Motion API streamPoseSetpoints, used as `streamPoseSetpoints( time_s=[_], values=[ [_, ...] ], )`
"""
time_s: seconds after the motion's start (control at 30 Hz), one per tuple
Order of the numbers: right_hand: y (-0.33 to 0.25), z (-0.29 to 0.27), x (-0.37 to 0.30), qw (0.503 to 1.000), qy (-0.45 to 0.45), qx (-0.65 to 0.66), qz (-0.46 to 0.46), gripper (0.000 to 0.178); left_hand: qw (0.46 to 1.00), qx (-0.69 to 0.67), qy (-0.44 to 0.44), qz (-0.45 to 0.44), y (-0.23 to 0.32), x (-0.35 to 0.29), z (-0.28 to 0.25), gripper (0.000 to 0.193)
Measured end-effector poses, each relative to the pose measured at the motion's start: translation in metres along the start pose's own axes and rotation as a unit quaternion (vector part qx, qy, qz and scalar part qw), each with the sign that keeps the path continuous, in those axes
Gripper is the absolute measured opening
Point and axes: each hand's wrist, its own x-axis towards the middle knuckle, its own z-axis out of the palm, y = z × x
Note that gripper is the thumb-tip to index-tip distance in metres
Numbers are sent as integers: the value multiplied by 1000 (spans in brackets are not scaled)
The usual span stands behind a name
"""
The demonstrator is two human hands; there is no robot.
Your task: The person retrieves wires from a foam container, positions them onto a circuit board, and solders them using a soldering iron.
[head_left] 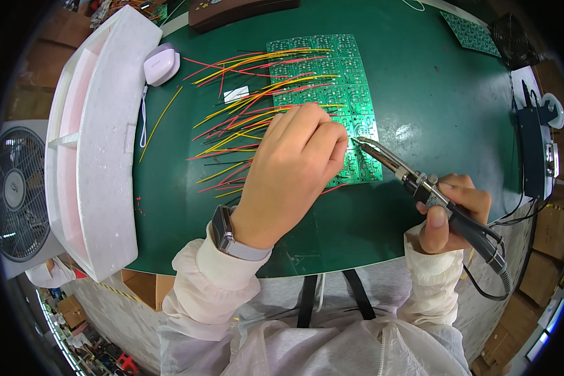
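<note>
A panel of green circuit boards (323, 66) lies on the green work mat. Red, yellow and black wires (232, 125) run leftward from it in several bunches. Over the panel's lower left part, my left hand (304, 144) is closed with fingertips pinched together; what they hold is hidden behind the hand. My right hand (454, 216) grips the dark handle of a soldering iron (442, 200). The iron's metal tip points up and left, at or just above the boards beside my left fingers; I cannot tell whether it touches.
A white foam tray (103, 144) stands along the left edge, with a pale purple case (161, 64) beside it. One loose yellow wire (161, 123) lies nearby. A fan (15, 188) is far left. A dark soldering station (536, 153) and another circuit board (470, 32) are at right.
</note>
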Motion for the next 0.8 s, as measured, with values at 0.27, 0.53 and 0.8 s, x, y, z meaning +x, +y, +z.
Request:
streamPoseSetpoints(
  time_s=[0.27,0.53,0.8],
  values=[
    [-1,3,5,999,29,-15,12,34,1000,10,3,22,-1,1,2,15],
    [2,2,2,999,36,2,5,36,999,12,3,30,-2,0,1,15],
    [2,5,5,996,91,27,-1,37,1000,19,-7,22,-2,0,0,19]
  ],
)
